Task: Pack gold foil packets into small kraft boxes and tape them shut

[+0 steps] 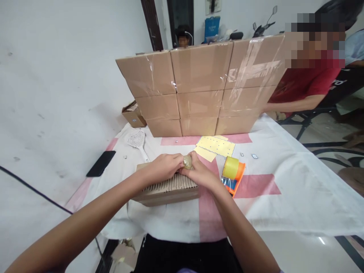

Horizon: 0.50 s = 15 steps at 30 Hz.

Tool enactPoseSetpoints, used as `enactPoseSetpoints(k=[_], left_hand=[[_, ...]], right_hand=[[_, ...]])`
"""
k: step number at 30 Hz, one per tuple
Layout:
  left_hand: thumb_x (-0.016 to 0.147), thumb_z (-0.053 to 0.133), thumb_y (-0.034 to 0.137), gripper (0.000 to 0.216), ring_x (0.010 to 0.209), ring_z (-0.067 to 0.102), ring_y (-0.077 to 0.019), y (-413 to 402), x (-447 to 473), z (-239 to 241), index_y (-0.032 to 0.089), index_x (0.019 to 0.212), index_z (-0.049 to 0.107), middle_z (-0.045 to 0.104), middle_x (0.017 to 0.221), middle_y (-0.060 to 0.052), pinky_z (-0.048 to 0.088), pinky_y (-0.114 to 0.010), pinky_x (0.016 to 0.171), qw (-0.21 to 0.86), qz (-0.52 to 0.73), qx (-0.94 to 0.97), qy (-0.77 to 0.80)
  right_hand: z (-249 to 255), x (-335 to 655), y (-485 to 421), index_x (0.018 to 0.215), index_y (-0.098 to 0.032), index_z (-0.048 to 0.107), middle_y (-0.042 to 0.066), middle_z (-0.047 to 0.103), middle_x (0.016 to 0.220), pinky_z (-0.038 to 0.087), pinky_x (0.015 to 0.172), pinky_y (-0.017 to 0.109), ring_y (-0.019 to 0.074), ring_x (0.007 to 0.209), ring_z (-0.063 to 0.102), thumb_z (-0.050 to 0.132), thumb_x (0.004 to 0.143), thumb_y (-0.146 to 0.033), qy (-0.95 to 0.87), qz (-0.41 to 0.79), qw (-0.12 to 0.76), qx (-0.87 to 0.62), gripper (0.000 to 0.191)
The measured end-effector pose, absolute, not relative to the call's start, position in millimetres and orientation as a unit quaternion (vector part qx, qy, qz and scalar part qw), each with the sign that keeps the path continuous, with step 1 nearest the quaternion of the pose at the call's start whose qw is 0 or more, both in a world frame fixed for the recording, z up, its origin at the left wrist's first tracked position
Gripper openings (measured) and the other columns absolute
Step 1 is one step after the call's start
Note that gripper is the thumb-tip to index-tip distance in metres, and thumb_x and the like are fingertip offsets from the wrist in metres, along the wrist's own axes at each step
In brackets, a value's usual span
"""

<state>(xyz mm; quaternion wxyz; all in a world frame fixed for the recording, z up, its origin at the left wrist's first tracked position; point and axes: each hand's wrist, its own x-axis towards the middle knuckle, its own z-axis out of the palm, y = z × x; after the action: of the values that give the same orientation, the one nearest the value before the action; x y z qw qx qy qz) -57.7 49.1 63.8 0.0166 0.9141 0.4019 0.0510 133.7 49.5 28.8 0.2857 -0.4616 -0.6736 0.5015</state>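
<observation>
A small cardboard box (167,197) lies near the table's front edge, its top showing ridged corrugated board. Above its back right part, my left hand (166,166) and my right hand (200,171) meet with fingers closed around a small, shiny, yellowish clear bundle (187,162). It looks like plastic or tape, but its exact kind is unclear. To the right of my right hand lies an orange tape dispenser (241,172) with a yellow tape roll (231,167). Yellow paper sheets (214,146) lie just beyond my hands.
Stacked, taped cartons (199,83) form a wall at the table's back. A white fly swatter (138,142), black phone (101,163) and small open box (134,114) lie left. A person in a red shirt (309,83) is at right; another is behind the cartons.
</observation>
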Motion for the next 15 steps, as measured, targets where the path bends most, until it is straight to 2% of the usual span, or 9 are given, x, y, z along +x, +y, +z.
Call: enactPoseSetpoints(k=[3, 6, 9, 15], left_hand=[[0.095, 0.045, 0.012, 0.017, 0.065, 0.057, -0.0174, 42, -58, 60, 0.020, 0.085, 0.055, 0.065, 0.079, -0.002, 0.033, -0.031, 0.054, -0.104, 0.047, 0.921, 0.372], [0.095, 0.043, 0.009, 0.019, 0.070, 0.057, -0.0191, 39, -58, 57, 0.019, 0.086, 0.056, 0.065, 0.083, -0.005, 0.039, -0.033, 0.062, -0.186, 0.063, 0.926, 0.323], [0.098, 0.041, 0.011, 0.019, 0.077, 0.058, -0.0208, 40, -58, 54, 0.018, 0.089, 0.056, 0.065, 0.088, -0.006, 0.042, -0.034, 0.065, -0.176, 0.073, 0.922, 0.338], [0.101, 0.038, 0.017, 0.018, 0.076, 0.058, -0.0199, 42, -59, 52, 0.018, 0.094, 0.055, 0.063, 0.090, -0.006, 0.039, -0.031, 0.059, -0.096, 0.079, 0.902, 0.414]], right_hand=[[28, 133, 45, 0.094, -0.027, 0.032, -0.002, 0.052, 0.094, 0.044, 0.077, 0.032, 0.0235, 0.095, 0.057, 0.069, 0.077, -0.036, -0.669, 0.499, 0.288, -0.470, 0.042], [29, 131, 42, 0.094, -0.027, 0.031, -0.001, 0.050, 0.095, 0.043, 0.079, 0.033, 0.0234, 0.096, 0.056, 0.068, 0.076, -0.033, -0.672, 0.490, 0.288, -0.475, 0.042], [28, 130, 42, 0.094, -0.027, 0.030, -0.002, 0.049, 0.092, 0.042, 0.078, 0.033, 0.0232, 0.094, 0.056, 0.068, 0.076, -0.033, -0.670, 0.494, 0.292, -0.472, 0.043], [24, 127, 43, 0.094, -0.027, 0.030, -0.002, 0.050, 0.089, 0.042, 0.074, 0.032, 0.0237, 0.091, 0.056, 0.066, 0.078, -0.036, -0.672, 0.477, 0.288, -0.488, 0.040]])
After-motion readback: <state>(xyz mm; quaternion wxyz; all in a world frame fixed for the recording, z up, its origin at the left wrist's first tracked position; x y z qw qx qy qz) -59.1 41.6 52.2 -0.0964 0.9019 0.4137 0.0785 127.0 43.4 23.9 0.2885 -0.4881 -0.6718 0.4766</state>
